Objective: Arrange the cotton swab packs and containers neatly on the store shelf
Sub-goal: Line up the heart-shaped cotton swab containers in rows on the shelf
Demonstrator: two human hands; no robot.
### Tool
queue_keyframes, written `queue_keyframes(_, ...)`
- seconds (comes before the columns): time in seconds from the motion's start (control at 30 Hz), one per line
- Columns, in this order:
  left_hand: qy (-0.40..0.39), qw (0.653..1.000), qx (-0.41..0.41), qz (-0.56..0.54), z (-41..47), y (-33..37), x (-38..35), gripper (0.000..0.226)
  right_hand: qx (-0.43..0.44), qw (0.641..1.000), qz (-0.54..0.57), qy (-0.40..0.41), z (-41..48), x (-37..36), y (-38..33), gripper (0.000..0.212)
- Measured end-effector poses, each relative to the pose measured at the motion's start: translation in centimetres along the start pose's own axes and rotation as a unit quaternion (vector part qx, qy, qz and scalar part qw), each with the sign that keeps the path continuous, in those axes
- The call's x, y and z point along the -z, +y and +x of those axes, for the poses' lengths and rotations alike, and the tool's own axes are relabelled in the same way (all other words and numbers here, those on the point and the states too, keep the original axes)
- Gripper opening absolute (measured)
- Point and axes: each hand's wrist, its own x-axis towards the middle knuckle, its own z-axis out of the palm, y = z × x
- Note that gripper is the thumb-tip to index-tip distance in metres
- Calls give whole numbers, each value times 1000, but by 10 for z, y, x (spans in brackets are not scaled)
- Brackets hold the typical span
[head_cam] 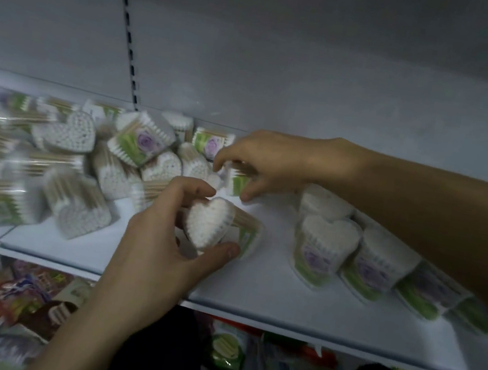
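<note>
Down by the knees, below the shelf lip, everything is smeared: colourful packets (10, 301) on the lower tier are too blurred to name, and dark clothing (164, 357) covers the middle of them. Up on the white store shelf (283, 290), nearest the edge, the left hand (161, 235) enters from below with thumb and fingers curled round a heart-shaped cotton swab pack (209, 224). Its white tips face out and its wooden sticks trail off to the right; whether it rests on the shelf or is lifted off it I cannot tell. Just beyond, the right hand (271, 163) enters from the right. Its forearm crosses over and hides part of the row of heart-shaped packs (325, 245), which stand tips up with purple-and-green labels towards the edge; the far end of that row is blurred and covered by the arm. That hand's thumb and forefinger curl down and pinch a green-labelled pack (235, 180), mostly hidden beneath the palm. To the left, a loose heap of swab packs (80, 159) lies tumbled every way, hearts and flat bundles touching and overlapping, those at the left edge streaked by blur and cut off. Behind it all rises the grey back panel (318, 68), with a slotted upright (128, 38) running up it above the heap
</note>
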Motion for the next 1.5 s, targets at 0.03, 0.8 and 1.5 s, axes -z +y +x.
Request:
queue_keyframes(0.03,7,1000,-4,6,1,-2,-1,53,5,1000,-8,-3,5,-1,0,55)
queue_keyframes(0.8,-49,982,-27,182,164,26,-78,49,-255,857,357,269,-66,68,46,42)
queue_keyframes(1.5,-150,968,-12,203,152,26,-36,55,-262,904,252,224,-85,59,41,52)
